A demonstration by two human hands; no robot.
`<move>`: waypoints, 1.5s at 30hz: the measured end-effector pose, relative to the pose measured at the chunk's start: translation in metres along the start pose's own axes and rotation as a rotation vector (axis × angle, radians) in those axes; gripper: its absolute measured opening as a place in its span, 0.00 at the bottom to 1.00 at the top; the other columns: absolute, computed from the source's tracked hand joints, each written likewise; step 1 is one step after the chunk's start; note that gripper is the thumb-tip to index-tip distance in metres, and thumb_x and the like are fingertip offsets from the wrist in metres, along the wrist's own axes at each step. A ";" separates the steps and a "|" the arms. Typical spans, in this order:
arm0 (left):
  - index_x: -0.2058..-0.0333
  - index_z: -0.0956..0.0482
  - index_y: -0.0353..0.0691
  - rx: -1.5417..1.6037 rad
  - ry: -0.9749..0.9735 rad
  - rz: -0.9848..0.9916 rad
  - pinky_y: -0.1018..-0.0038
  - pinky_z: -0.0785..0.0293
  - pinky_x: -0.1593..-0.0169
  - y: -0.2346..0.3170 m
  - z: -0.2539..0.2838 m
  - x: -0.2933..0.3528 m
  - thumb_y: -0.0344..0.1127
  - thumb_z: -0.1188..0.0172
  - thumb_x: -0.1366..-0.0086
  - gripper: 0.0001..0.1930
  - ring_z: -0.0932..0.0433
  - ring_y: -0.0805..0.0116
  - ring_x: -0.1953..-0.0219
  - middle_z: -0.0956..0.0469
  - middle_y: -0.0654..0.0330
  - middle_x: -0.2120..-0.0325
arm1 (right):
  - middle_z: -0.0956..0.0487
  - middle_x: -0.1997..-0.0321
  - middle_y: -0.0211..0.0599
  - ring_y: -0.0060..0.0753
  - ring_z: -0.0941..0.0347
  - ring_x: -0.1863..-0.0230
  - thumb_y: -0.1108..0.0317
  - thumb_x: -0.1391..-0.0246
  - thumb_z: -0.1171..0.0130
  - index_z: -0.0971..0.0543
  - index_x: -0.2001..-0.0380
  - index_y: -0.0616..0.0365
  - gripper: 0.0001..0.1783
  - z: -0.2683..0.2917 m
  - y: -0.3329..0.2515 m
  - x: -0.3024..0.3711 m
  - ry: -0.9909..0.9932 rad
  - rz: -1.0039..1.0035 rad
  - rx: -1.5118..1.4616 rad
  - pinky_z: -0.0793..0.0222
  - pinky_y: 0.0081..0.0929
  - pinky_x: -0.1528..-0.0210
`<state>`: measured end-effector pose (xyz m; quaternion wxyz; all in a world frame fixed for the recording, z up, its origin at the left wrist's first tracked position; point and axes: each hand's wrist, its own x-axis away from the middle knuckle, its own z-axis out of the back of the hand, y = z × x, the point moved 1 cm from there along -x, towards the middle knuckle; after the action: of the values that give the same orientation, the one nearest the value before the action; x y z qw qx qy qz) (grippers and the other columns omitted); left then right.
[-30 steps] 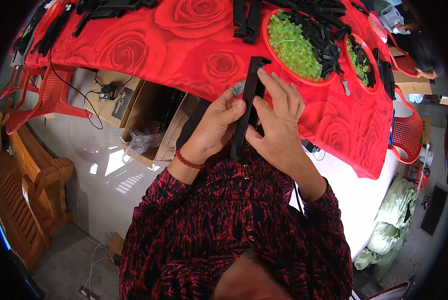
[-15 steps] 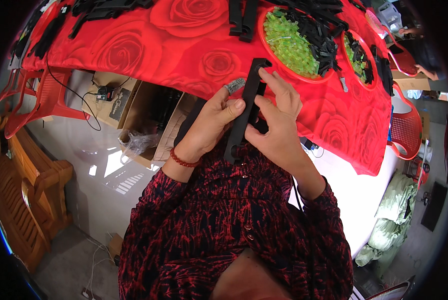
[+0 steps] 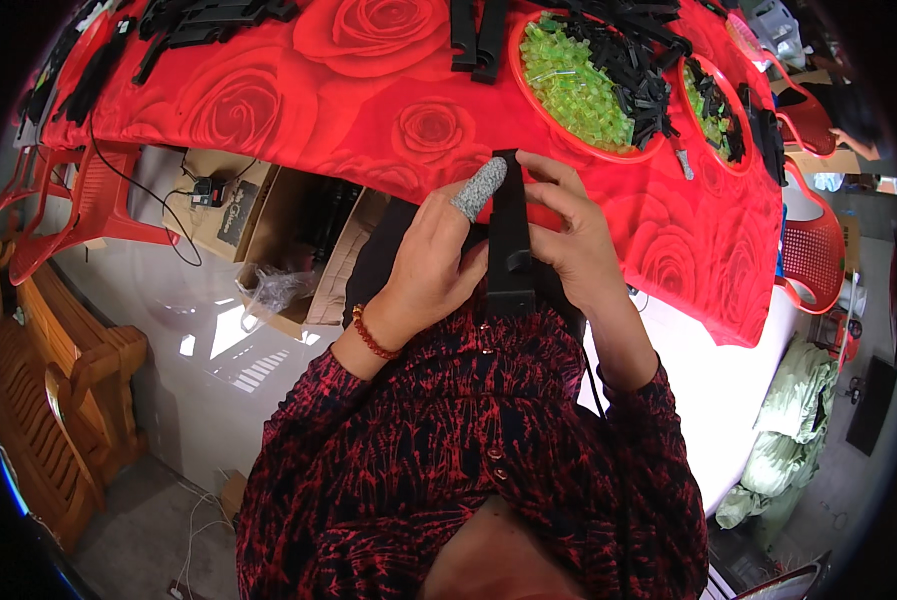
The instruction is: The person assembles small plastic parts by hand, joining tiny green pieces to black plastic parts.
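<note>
Between my two hands, at the table's front edge, is a long black plastic bar (image 3: 509, 225), its length running away from me. My left hand (image 3: 433, 245) grips its left side. A grey knitted finger cot (image 3: 480, 188) covers one finger of that hand, which lies along the bar's far part. My right hand (image 3: 571, 232) holds the right side, with its fingertips at the far end and its thumb near the middle. Beyond lies a red basin (image 3: 516, 75) of small yellow-green translucent pieces (image 3: 573, 95) and small black parts (image 3: 636, 95).
The table wears a red rose-patterned cloth (image 3: 433, 130). A second red basin (image 3: 747, 125) sits to the right. More black bars lie at the far left (image 3: 198, 28) and far middle (image 3: 488, 42). Red plastic chairs (image 3: 818, 235) flank the table. An open cardboard box (image 3: 268, 225) stands below at left.
The bar has turned to lie straighter before me and shows a different face. My left covered finger has stretched along it, and my right hand has shifted lower.
</note>
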<state>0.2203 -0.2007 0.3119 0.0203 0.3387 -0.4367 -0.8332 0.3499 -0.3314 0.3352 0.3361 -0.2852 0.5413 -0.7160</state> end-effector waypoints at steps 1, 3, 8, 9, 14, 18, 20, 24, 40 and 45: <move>0.36 0.36 0.32 -0.002 -0.002 0.001 0.60 0.30 0.42 0.000 0.000 0.000 0.20 0.34 0.48 0.38 0.27 0.46 0.44 0.28 0.45 0.47 | 0.32 0.35 0.39 0.42 0.39 0.34 0.72 0.59 0.34 0.19 0.57 0.64 0.20 -0.001 0.002 0.000 -0.010 -0.041 -0.107 0.45 0.36 0.32; 0.39 0.33 0.34 -0.045 0.023 0.009 0.60 0.27 0.46 0.000 -0.001 0.001 0.20 0.34 0.50 0.37 0.25 0.45 0.47 0.26 0.46 0.49 | 0.32 0.35 0.39 0.41 0.39 0.34 0.72 0.58 0.34 0.19 0.57 0.65 0.21 -0.006 0.001 0.000 0.000 -0.056 -0.132 0.44 0.34 0.32; 0.45 0.27 0.36 -0.067 -0.010 -0.017 0.59 0.23 0.51 -0.005 -0.001 0.004 0.17 0.36 0.52 0.31 0.22 0.47 0.51 0.22 0.49 0.53 | 0.31 0.37 0.39 0.40 0.37 0.35 0.73 0.57 0.35 0.19 0.56 0.66 0.21 -0.007 0.001 0.002 -0.013 -0.053 -0.126 0.43 0.33 0.33; 0.47 0.25 0.36 -0.066 -0.013 -0.036 0.60 0.22 0.51 -0.007 -0.001 0.005 0.16 0.38 0.53 0.29 0.22 0.47 0.51 0.21 0.49 0.54 | 0.33 0.36 0.37 0.36 0.37 0.35 0.78 0.56 0.38 0.19 0.55 0.67 0.21 -0.007 -0.002 0.002 -0.029 -0.065 -0.082 0.38 0.29 0.36; 0.49 0.25 0.35 -0.063 -0.013 -0.025 0.60 0.22 0.48 -0.005 -0.005 0.006 0.13 0.41 0.54 0.29 0.22 0.48 0.49 0.21 0.50 0.53 | 0.34 0.35 0.34 0.31 0.36 0.35 0.82 0.53 0.41 0.19 0.54 0.69 0.19 -0.007 0.006 0.004 -0.038 -0.111 -0.011 0.34 0.25 0.40; 0.50 0.24 0.35 0.020 -0.027 0.085 0.64 0.24 0.46 0.001 0.002 0.000 0.15 0.39 0.49 0.25 0.22 0.48 0.49 0.22 0.49 0.50 | 0.30 0.37 0.41 0.39 0.37 0.35 0.71 0.50 0.36 0.19 0.58 0.66 0.15 -0.006 -0.001 0.007 -0.021 -0.115 -0.114 0.41 0.32 0.35; 0.47 0.26 0.35 0.142 0.037 0.208 0.65 0.25 0.45 -0.006 0.003 0.004 0.17 0.38 0.45 0.25 0.21 0.52 0.49 0.22 0.51 0.49 | 0.30 0.37 0.41 0.39 0.36 0.36 0.71 0.47 0.36 0.19 0.57 0.65 0.14 -0.003 -0.015 0.008 -0.029 -0.129 -0.181 0.40 0.32 0.36; 0.36 0.42 0.33 0.820 0.281 0.534 0.69 0.29 0.43 -0.022 0.010 -0.002 0.30 0.42 0.30 0.27 0.24 0.70 0.50 0.25 0.58 0.53 | 0.29 0.39 0.42 0.37 0.31 0.40 0.73 0.42 0.40 0.19 0.54 0.62 0.13 0.012 -0.033 0.010 -0.058 -0.076 -0.164 0.38 0.30 0.37; 0.39 0.36 0.38 1.566 0.104 0.787 0.58 0.22 0.44 -0.013 0.000 0.002 0.44 0.55 0.24 0.21 0.20 0.63 0.54 0.24 0.56 0.55 | 0.32 0.37 0.42 0.49 0.39 0.38 0.72 0.59 0.32 0.23 0.49 0.54 0.28 -0.013 -0.051 0.010 0.061 0.487 0.668 0.49 0.44 0.37; 0.41 0.35 0.40 1.387 0.131 0.887 0.69 0.21 0.48 -0.009 -0.008 0.005 0.40 0.56 0.23 0.17 0.20 0.68 0.54 0.23 0.60 0.56 | 0.45 0.29 0.46 0.55 0.47 0.32 0.70 0.63 0.33 0.28 0.47 0.61 0.34 -0.025 -0.044 0.008 -0.034 0.405 0.843 0.53 0.52 0.33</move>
<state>0.2234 -0.2025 0.2994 0.1593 0.1183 -0.9429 -0.2676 0.3179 -0.3153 0.3717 0.5646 -0.0241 0.2425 -0.7885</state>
